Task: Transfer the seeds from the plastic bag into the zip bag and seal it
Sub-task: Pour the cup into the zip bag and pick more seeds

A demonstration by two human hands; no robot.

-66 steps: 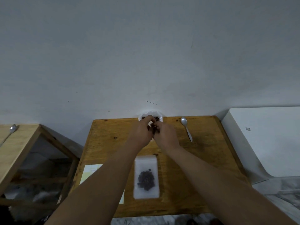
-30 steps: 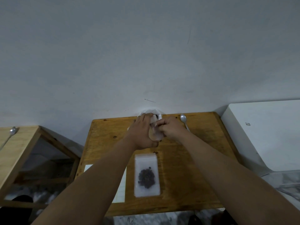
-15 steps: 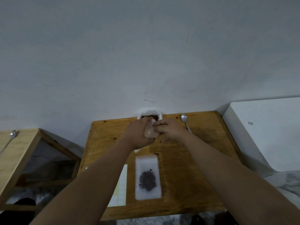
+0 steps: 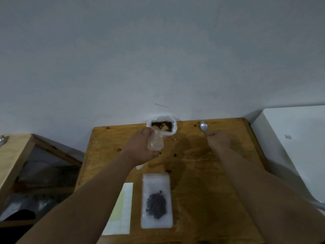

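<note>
A white plastic bag (image 4: 161, 118) with dark seeds inside stands open at the table's far edge by the wall. My left hand (image 4: 140, 148) grips a small clear zip bag (image 4: 156, 142) just in front of it, mouth toward the plastic bag. My right hand (image 4: 218, 140) has its fingers on the handle of a metal spoon (image 4: 204, 127) lying at the far right; the handle is hidden under the fingers. A second zip bag (image 4: 156, 199) holding dark seeds lies flat near the front edge.
The wooden table (image 4: 202, 173) carries several loose seeds (image 4: 169, 171) around its middle. A sheet of gridded labels (image 4: 123, 208) lies left of the filled bag. A white appliance (image 4: 295, 138) stands to the right, another wooden table (image 4: 12, 152) to the left.
My right hand let go of the small zip bag and moved right to the spoon. My left hand keeps the zip bag and now holds it alone.
</note>
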